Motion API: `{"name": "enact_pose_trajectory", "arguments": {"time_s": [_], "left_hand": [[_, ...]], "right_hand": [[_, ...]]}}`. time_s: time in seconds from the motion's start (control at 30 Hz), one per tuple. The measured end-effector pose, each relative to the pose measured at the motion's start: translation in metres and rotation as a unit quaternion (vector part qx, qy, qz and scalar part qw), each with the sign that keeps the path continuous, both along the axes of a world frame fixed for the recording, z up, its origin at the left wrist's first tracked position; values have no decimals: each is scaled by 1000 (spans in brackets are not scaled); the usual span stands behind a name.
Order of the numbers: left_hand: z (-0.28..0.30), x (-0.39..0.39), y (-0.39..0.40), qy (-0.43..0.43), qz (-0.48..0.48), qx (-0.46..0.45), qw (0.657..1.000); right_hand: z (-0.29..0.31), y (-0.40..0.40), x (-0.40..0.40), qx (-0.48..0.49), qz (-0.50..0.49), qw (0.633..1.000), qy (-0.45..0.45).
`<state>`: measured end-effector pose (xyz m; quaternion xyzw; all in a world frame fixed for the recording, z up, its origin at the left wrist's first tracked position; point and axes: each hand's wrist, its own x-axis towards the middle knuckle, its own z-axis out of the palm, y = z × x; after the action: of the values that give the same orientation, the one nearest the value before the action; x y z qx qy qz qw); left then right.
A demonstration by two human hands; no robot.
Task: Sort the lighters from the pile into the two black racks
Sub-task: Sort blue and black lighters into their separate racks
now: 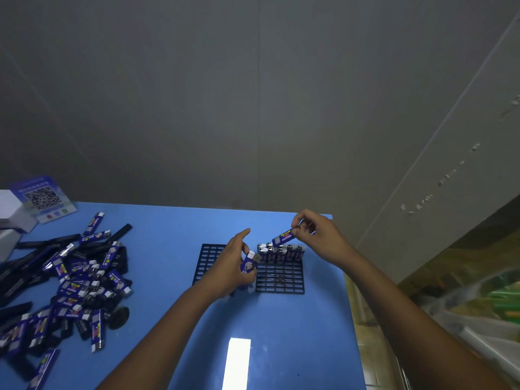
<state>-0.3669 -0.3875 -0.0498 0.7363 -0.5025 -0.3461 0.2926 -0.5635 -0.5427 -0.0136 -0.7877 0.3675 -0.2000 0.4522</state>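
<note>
Your left hand [235, 266] grips a small blue lighter [249, 263]. At two o'clock, your right hand [315, 235] pinches another lighter [283, 237] over the right rack [280, 280]. They look light, hard and smooth; hold the middle. The pile [70, 277] sits at nine o'clock.

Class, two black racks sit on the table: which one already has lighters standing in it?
The right rack: standing lighters fill its far rows, while the left rack shows only open slots.

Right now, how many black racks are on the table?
2. The right rack lies under the right hand, with lighters standing in its far rows. The left rack lies beside it, partly hidden by the left hand.
</note>
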Motion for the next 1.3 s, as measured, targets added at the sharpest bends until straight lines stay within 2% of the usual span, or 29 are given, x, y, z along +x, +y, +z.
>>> {"name": "enact_pose_trajectory", "arguments": {"time_s": [0.73, 1.3], "left_hand": [[-5, -5, -8, 8, -4, 2, 1000], [-2, -4, -6, 5, -2, -5, 1000]], "right_hand": [[-27, 9, -5, -136, 29, 978, 156], [-41, 19, -1, -210, 54, 950, 225]]}}
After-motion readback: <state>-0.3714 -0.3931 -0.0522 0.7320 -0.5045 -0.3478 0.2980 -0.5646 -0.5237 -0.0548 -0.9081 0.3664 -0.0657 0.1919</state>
